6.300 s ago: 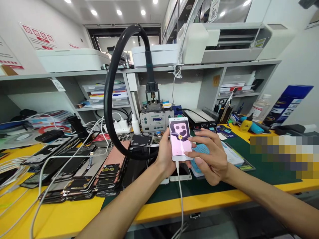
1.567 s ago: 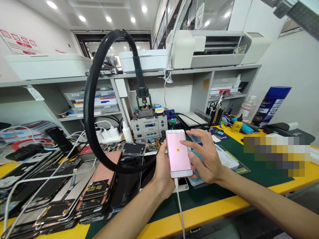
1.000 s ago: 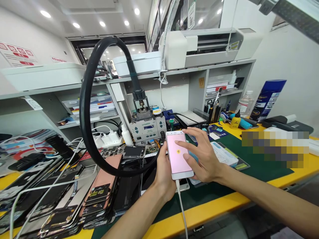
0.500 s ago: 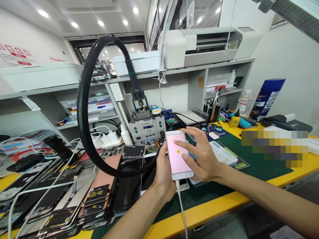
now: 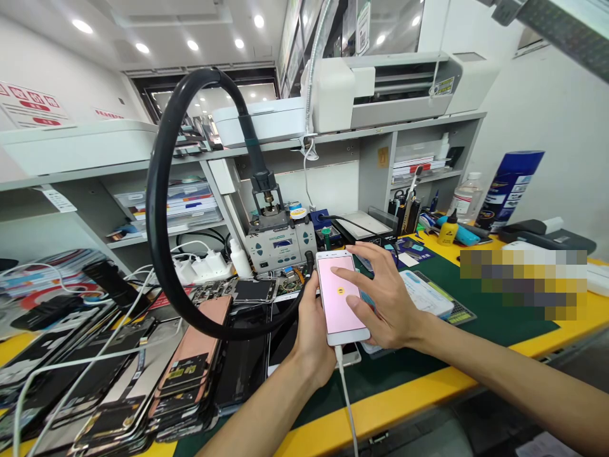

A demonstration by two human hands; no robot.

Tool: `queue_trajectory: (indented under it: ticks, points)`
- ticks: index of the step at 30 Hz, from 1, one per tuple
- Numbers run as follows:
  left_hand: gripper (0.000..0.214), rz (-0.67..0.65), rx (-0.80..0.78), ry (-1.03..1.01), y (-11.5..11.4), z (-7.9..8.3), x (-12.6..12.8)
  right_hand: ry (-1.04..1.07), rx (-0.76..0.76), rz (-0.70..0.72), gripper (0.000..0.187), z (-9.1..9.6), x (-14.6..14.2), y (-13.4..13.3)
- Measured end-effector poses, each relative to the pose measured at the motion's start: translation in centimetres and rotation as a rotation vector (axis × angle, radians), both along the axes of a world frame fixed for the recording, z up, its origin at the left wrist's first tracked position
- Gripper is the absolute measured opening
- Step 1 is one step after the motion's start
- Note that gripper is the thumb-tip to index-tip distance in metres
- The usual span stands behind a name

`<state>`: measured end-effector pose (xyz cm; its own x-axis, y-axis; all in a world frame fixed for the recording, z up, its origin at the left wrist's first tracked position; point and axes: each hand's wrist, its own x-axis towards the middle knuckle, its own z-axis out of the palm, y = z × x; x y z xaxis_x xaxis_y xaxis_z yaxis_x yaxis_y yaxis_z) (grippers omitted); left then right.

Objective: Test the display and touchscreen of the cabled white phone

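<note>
A white smartphone with a pale pink screen and a small yellow icon stands tilted up in my left hand, whose fingers wrap its left side and partly hide behind it. A white charging cable runs from the phone's bottom edge down past the bench edge. Over the screen's right half reaches my right hand, with its fingers spread. The index fingertip and the thumb tip are over the glass; whether they touch it I cannot tell.
Stacks of phone frames and screens cover the left side. A thick black hose arches up from the soldering station. Behind the right hand lies a clear-and-blue case on the green mat. A yellow bottle stands farther right.
</note>
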<state>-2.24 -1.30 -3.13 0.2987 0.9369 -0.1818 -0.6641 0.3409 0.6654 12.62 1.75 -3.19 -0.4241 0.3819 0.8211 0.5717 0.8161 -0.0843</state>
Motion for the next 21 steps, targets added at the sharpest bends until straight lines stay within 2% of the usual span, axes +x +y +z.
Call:
queue_trajectory:
  ticks: [21]
  points:
    - [0.064, -0.029, 0.024, -0.006, 0.08, -0.25, -0.08, 0.007, 0.011, 0.021, 0.045, 0.05, -0.04, -0.04]
